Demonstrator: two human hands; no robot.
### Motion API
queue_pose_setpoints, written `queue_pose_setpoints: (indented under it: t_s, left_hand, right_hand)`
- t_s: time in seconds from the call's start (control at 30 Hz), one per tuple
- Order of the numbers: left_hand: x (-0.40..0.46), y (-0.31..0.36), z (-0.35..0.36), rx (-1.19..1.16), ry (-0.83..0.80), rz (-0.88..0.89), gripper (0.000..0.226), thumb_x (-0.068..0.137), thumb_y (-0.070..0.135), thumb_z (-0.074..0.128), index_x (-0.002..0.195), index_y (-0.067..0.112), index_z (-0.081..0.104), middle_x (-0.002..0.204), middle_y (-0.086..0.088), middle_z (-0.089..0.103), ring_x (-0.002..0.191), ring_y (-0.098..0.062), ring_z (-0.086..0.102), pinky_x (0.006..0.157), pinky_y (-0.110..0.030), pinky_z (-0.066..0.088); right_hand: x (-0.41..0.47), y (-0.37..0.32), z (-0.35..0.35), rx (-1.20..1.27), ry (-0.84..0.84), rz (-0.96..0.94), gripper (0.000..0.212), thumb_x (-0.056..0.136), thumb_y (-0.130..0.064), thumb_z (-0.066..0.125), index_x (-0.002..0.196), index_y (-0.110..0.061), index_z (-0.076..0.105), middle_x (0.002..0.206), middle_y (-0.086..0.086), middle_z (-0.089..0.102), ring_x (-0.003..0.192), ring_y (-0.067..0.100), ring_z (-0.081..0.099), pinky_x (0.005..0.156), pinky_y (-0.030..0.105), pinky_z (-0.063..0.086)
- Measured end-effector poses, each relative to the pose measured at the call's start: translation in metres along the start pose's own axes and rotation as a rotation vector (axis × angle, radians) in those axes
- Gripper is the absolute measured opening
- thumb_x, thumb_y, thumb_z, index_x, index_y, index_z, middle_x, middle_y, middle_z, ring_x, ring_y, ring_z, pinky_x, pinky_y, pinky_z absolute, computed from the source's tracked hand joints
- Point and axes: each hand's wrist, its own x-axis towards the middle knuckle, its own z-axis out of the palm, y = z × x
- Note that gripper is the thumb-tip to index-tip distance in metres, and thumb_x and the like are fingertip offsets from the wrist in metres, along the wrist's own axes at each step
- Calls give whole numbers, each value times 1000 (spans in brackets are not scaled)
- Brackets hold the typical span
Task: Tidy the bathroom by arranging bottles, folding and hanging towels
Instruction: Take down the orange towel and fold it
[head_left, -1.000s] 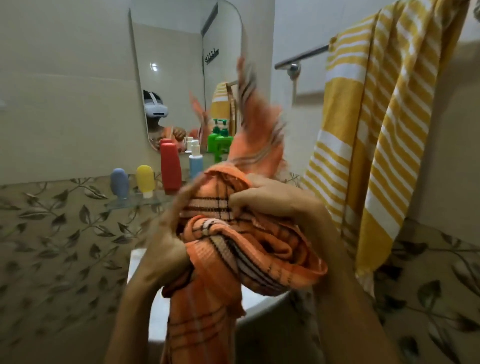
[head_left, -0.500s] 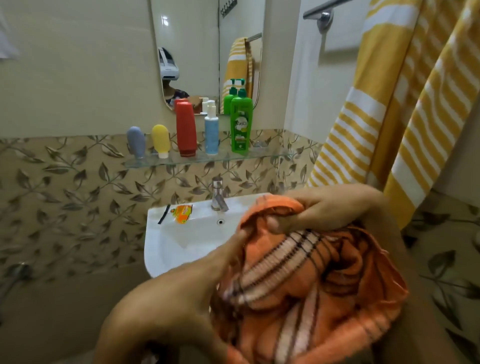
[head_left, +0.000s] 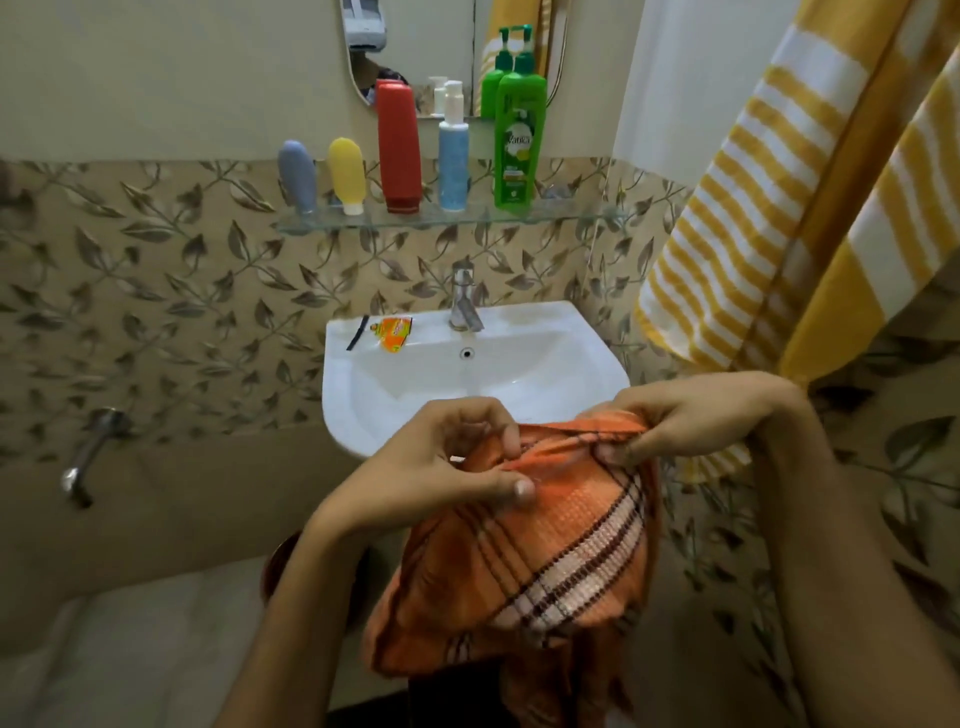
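Observation:
An orange checked towel (head_left: 540, 561) hangs bunched in front of the sink. My left hand (head_left: 447, 462) pinches its top edge between thumb and fingers. My right hand (head_left: 691, 421) grips the same edge a little further right. A yellow and white striped towel (head_left: 779, 208) hangs at the upper right. On the glass shelf (head_left: 571, 215) stand in a row a grey-blue bottle (head_left: 297, 176), a yellow bottle (head_left: 346, 174), a red bottle (head_left: 398, 148), a blue bottle (head_left: 453, 156) and a green pump bottle (head_left: 519, 140).
A white sink (head_left: 415, 384) with a tap (head_left: 464, 301) is fixed to the leaf-patterned wall; an orange sachet (head_left: 393, 332) and a black strip lie on its rim. A mirror (head_left: 415, 47) hangs above the shelf. A wall tap (head_left: 85, 457) sticks out at lower left.
My view has dropped from the mirror to the sink. Both hands came down with the orange towel and spread apart along its top edge; the towel now hangs lower.

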Motion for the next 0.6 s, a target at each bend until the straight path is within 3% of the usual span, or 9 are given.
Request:
queue_pose_setpoints:
  t_s: [0.07,0.13,0.23,0.3,0.37,0.4,0.47,0.57,0.6]
  left_hand:
    - [-2,-9,8,-3,24,-13,22,72,21,78,79,22,57,72,7,58,61,-5,53,55,-15,42]
    - [1,-15,17,-9,52,-46,25,75,22,76,86,19,54,77,4,63,67,-11,58,58,-23,50]
    - [6,-21,31,-45,110,-84,28,76,22,74,93,16,53,86,-6,70,76,-18,65,71,-38,56]
    - [7,-27,36,-50,102,-98,32,76,22,75,98,18,53,85,-8,70,73,-17,65,69,-35,56]
    - [5,-37,36,-33,3,-152,35,77,23,74,104,20,53,79,-2,68,68,-12,62,63,-25,54]
    - [4,-42,34,-12,-72,-181,35,78,23,73,106,19,54,78,2,65,68,-9,60,64,-22,51]
    - [0,-53,33,-10,-242,-217,29,80,18,68,107,12,58,86,2,64,78,-9,60,72,-23,49]
    - [-11,-76,31,-78,-415,-298,12,87,11,62,98,7,64,81,3,70,76,-6,64,71,-21,53]
    - [-16,-84,29,-75,-423,-346,14,88,13,61,96,2,64,79,-3,71,73,-8,64,69,-25,54]
  right_hand:
    - [0,15,11,52,53,-29,14,95,-19,53,105,-16,62,111,10,61,102,21,58,94,28,42]
    - [6,24,24,145,81,-51,21,90,-2,54,99,-17,64,104,6,65,99,19,59,89,33,44]
    - [23,30,51,445,149,-60,39,74,5,49,109,-4,63,110,21,64,106,35,58,90,44,47]
    - [30,34,68,661,150,-71,52,69,-1,45,110,-21,68,113,5,70,107,20,64,88,29,52]
    - [31,36,81,633,184,-123,28,83,-10,48,99,-14,70,97,-4,72,89,10,67,76,18,50]
    - [29,37,84,601,238,-151,19,92,-16,51,89,-7,68,82,-5,68,75,7,64,68,15,47]
    - [23,41,91,650,416,-221,25,93,-20,51,73,-12,64,65,-8,60,59,1,55,57,11,42]
    - [8,51,92,1017,727,-332,31,95,-21,44,73,-18,65,66,-5,65,61,6,61,58,16,51]
    - [2,55,89,1135,835,-336,34,97,-21,41,76,-17,68,68,-4,68,64,7,65,62,18,54]
